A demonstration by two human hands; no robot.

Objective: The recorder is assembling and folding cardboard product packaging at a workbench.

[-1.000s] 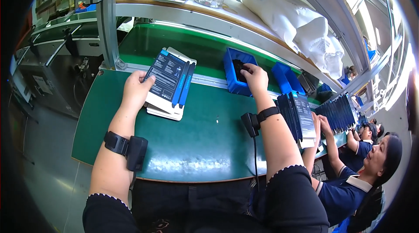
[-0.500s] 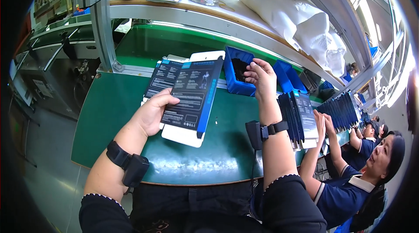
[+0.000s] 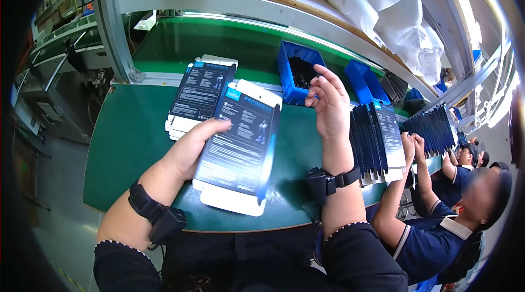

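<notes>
My left hand [image 3: 192,143] grips a flat, dark blue and black printed carton [image 3: 236,141] by its left edge, thumb on top. White flaps stick out at the carton's upper and lower ends, and its print is smeared by motion. Behind it, a pile of similar flat cartons [image 3: 201,91] lies on the table. My right hand [image 3: 332,107] is raised beside a blue bin [image 3: 295,94] of small black items [image 3: 302,71]. Its fingers are loosely bent and apart, and I see nothing in them.
A second blue bin [image 3: 367,85] stands farther right. Upright rows of dark cartons [image 3: 377,141] line the table's right side, where a co-worker [image 3: 437,237] sits with hands near them. Above the green table [image 3: 131,155] runs a shelf [image 3: 229,3] with a white plastic bag [image 3: 377,7].
The carton in my left hand has come lower and nearer to me, showing more of the pile behind it. My right hand stays beside the bin, its fingers slightly shifted.
</notes>
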